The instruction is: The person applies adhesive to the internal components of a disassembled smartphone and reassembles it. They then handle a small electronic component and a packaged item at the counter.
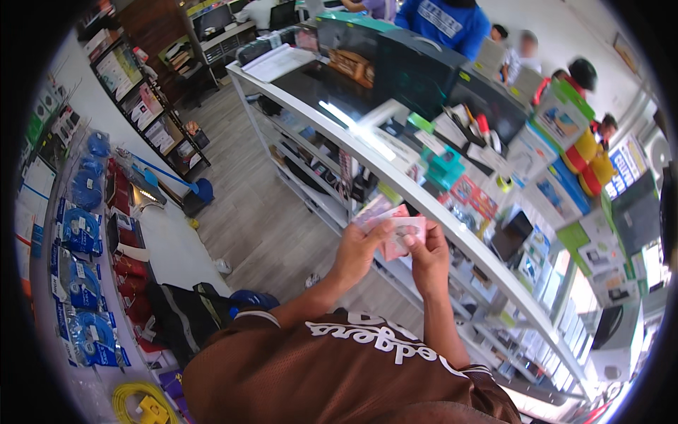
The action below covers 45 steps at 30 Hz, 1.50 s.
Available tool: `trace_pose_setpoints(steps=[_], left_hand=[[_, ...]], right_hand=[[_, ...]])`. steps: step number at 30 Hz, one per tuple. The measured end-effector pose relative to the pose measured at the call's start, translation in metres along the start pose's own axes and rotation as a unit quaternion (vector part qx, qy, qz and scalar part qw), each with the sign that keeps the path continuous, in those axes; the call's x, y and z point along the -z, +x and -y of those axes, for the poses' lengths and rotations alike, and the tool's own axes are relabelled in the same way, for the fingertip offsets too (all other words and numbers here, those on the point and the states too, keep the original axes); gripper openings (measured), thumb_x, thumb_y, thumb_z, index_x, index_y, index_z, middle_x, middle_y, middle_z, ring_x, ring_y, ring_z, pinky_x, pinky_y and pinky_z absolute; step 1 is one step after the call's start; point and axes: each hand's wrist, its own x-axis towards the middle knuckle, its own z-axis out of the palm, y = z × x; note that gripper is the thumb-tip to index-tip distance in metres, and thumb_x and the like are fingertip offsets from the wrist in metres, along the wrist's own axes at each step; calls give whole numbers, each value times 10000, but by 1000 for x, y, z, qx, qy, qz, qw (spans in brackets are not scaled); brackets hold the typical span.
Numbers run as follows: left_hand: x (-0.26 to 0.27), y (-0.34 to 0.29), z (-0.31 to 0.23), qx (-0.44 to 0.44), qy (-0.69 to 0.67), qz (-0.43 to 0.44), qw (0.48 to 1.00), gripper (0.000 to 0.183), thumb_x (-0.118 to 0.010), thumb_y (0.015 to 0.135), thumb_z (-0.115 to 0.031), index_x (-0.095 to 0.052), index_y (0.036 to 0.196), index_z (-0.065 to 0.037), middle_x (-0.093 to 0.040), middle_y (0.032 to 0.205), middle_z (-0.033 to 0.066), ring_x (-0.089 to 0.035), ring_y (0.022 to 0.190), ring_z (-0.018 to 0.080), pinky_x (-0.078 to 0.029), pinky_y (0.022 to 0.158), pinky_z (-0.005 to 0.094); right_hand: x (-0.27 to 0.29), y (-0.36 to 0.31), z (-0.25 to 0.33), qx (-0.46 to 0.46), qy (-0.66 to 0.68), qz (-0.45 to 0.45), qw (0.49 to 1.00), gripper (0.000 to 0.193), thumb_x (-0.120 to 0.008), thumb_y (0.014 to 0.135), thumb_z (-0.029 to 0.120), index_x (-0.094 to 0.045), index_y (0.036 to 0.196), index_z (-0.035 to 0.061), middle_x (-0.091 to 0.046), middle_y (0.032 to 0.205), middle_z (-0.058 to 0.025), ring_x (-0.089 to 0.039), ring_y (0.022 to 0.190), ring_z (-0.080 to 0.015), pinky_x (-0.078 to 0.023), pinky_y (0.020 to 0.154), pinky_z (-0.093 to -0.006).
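Pinkish banknotes [409, 227] are held in front of my chest between both hands. My left hand [362, 249] pinches a few notes, one of them purplish [372, 211], with the thumb on top. My right hand [428, 256] grips the fanned notes from the other side, its thumb pressed on the face of the front one. How many notes there are I cannot tell. Both hands are close to the white-framed edge of a glass display counter [381, 177], apart from it.
Boxes [558, 120], a teal item [443, 167] and a dark monitor-like case [413, 74] crowd the counter. Blue cable packs [88, 279] hang at the left, above a yellow cable coil [145, 406]. A shelf rack [145, 106] stands far left. A person in blue [448, 28] is behind the counter.
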Motion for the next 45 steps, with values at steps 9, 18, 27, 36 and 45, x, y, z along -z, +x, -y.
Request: trace_pose_setpoints(steps=[9,18,27,36,45], left_hand=[[200,73,-96,-81,-92,-160,979,451,-595,1030,-329,-562,1345,-7,-647,1257,78,-625,1132,145,-500,958,300],[356,133,-118,-98,-7,-252,963,325,-580,1046,-283,-629,1214,-9,-682,1089,33,-629,981,97,-509,883,286],[493,229,-164,-122,74,-308,941,200,-630,1017,-165,-648,1111,10,-702,995,47,-633,865,74,-509,761,240],[569,351,-240,-50,126,-188,973,376,-562,1050,-367,-666,987,-12,-639,825,6,-569,719,58,-458,648,232],[581,619,-303,-201,327,151,911,263,-549,1028,-203,-659,1179,-18,-679,1038,85,-631,984,192,-483,887,328]], right_hand=[[-227,152,-94,33,28,89,995,147,-670,991,190,-615,986,54,-661,989,-22,-563,926,-88,-427,883,-252],[-367,254,-191,25,55,129,990,150,-585,1042,166,-571,1119,38,-663,964,-30,-578,810,-52,-467,700,-204],[-447,328,-291,-222,-1,283,933,214,-626,1000,192,-608,1120,16,-653,832,7,-569,694,-31,-429,591,-201],[-493,421,-308,-121,-120,207,963,194,-680,980,201,-643,988,11,-641,919,-7,-605,772,-62,-506,702,-231],[-518,434,-294,-72,196,-106,972,252,-591,1031,252,-590,1175,46,-678,1059,-35,-649,910,-122,-534,866,-296]])
